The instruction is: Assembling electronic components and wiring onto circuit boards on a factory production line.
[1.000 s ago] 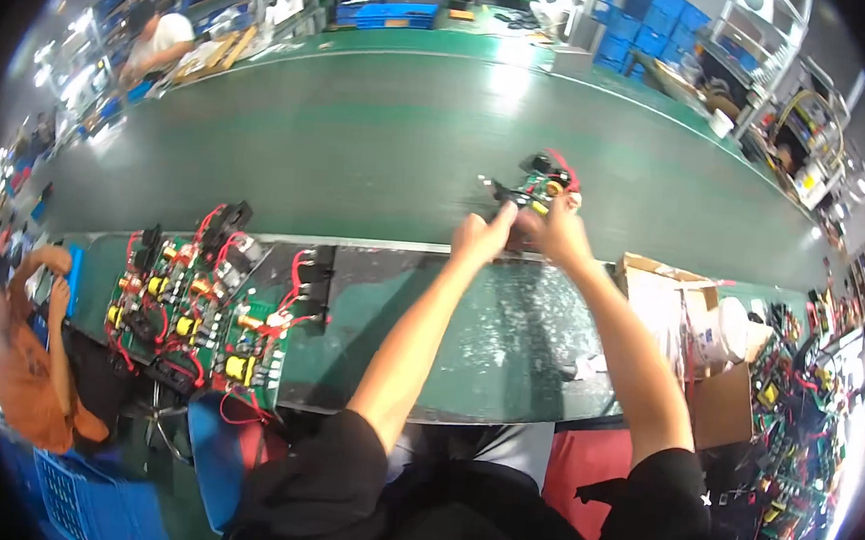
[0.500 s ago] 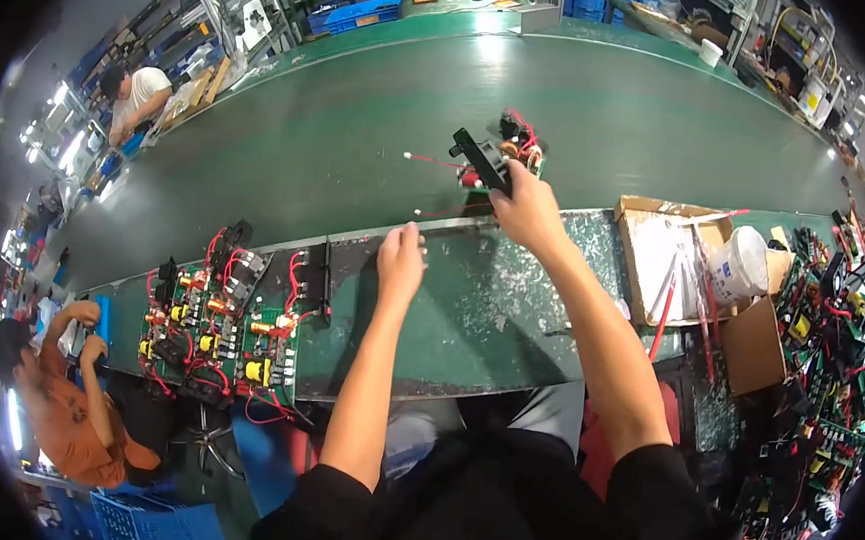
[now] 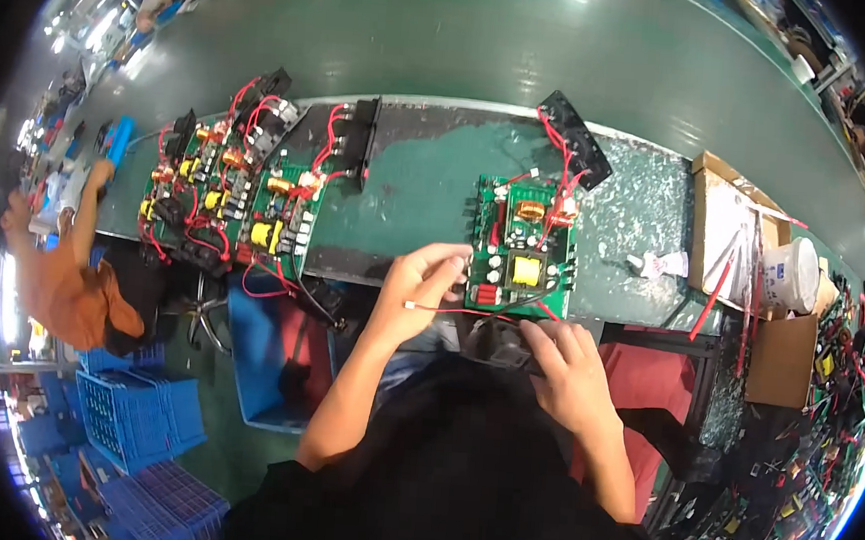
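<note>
A green circuit board (image 3: 511, 237) with a yellow transformer, copper coils and red wires lies on the bench in front of me. My left hand (image 3: 413, 294) is at its lower left edge, thumb and fingers closed on that edge. My right hand (image 3: 574, 372) is below the board's near right corner, its fingers bent round the side of a dark, square, fan-like part (image 3: 496, 342) that hangs at the bench edge. A thin red wire with a white connector (image 3: 410, 306) runs across by my left hand. Beyond the board, a black end panel (image 3: 576, 140) is joined to it by red wires.
Several similar boards (image 3: 278, 209) with black panels stand on the left. To the right are a glue tube (image 3: 657, 265), a cardboard box (image 3: 701, 214) and a white tub (image 3: 791, 274). Many boards are heaped at far right (image 3: 736, 522). A co-worker (image 3: 81, 276) sits left.
The board and black panel have come from the belt onto the bench before me. My right hand has left the panel and moved to the fan-like part; my left hand now meets the board.
</note>
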Motion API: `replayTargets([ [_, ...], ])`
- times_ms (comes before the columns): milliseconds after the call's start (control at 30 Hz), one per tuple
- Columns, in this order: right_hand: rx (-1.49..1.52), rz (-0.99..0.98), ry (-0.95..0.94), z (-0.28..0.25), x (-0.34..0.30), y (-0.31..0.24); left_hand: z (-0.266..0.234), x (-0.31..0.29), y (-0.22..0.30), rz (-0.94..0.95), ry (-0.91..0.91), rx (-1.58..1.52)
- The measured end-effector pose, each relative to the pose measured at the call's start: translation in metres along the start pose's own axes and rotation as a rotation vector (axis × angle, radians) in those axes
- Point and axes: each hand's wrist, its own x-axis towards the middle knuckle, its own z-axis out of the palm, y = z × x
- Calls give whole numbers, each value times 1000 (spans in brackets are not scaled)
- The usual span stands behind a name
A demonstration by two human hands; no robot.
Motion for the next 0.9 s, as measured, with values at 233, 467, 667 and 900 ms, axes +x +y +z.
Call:
replayTargets([
  [233,280,297,535,-13,-4,19,0,-15,6,-125,50,104],
  [467,820,690,115,-21,32,72,0,-7,-2,-161,39,13],
  [667,1018,770,178,-17,29,82,11,-6,9,-120,114,245],
  [900,1056,797,140,-22,35,82,7,-5,8,-186,122,167],
])
